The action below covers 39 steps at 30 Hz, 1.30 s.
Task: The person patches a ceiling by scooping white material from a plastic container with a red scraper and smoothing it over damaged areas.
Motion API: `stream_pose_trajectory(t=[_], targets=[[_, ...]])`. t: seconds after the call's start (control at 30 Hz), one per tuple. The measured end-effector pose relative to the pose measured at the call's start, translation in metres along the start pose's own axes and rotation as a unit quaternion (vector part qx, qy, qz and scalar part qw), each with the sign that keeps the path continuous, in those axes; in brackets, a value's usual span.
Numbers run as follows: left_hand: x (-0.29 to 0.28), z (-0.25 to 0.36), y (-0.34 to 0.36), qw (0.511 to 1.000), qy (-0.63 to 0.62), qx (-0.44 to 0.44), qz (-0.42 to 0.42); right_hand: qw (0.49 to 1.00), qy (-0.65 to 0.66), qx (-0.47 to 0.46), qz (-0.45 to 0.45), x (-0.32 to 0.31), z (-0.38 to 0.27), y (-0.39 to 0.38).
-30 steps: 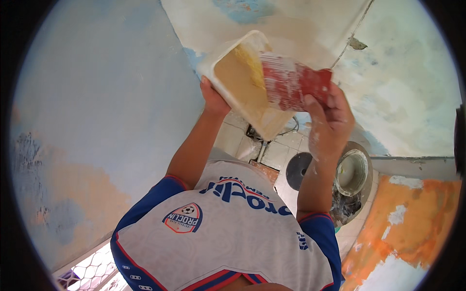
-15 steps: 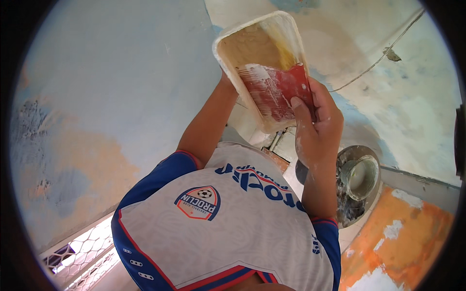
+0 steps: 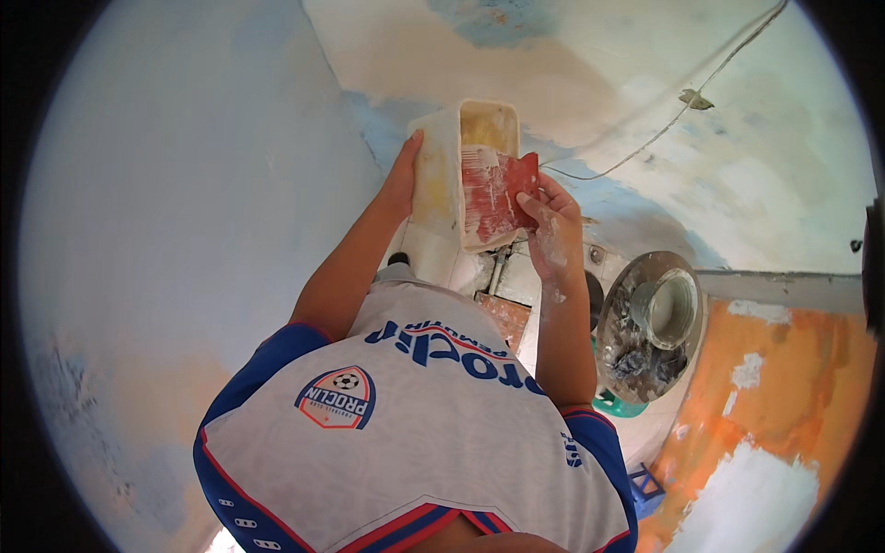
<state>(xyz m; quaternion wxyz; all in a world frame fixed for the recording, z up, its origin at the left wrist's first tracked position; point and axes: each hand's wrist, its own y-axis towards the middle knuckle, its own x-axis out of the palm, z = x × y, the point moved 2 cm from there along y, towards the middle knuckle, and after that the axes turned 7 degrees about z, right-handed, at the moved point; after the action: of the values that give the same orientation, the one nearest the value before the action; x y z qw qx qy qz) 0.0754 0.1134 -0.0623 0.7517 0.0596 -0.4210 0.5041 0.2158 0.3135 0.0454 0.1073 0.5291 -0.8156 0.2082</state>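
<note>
Thumb and fingers of the right hand point(image 3: 556, 226) pinch a smeared red scraper point(image 3: 501, 192) by its edge, over the mouth of a cream tub point(image 3: 436, 189); the left hand point(image 3: 402, 180) clasps that tub's outer side, tipped — its fingertips mostly hidden. Loading or wiping the scraper seems in hand — another stroke would call for a steady tub. Beyond sits a round bowl point(image 3: 673, 315).
</note>
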Motion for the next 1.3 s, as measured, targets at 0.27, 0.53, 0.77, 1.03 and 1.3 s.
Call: stream_pose_trajectory(t=[0.27,0.53,0.77,1.03,1.3], targets=[[-0.014,0.035,0.022,0.989,0.094,-0.111,0.04,0.987,0.132,0.094,0.002,0.001,0.049,0.039],[-0.078,0.048,0.064,0.976,0.192,-0.084,0.057,0.972,0.2,0.12,0.028,0.019,0.078,0.054],[-0.096,0.044,0.045,0.978,0.072,-0.194,0.025,0.973,0.218,0.054,0.055,0.007,0.037,0.056],[-0.117,0.043,0.028,0.984,-0.012,-0.18,0.017,0.964,0.249,-0.077,0.048,0.026,-0.014,0.084],[-0.163,0.058,0.005,0.988,-0.013,-0.135,0.076,0.897,0.139,-0.294,0.3,0.07,-0.002,0.142]])
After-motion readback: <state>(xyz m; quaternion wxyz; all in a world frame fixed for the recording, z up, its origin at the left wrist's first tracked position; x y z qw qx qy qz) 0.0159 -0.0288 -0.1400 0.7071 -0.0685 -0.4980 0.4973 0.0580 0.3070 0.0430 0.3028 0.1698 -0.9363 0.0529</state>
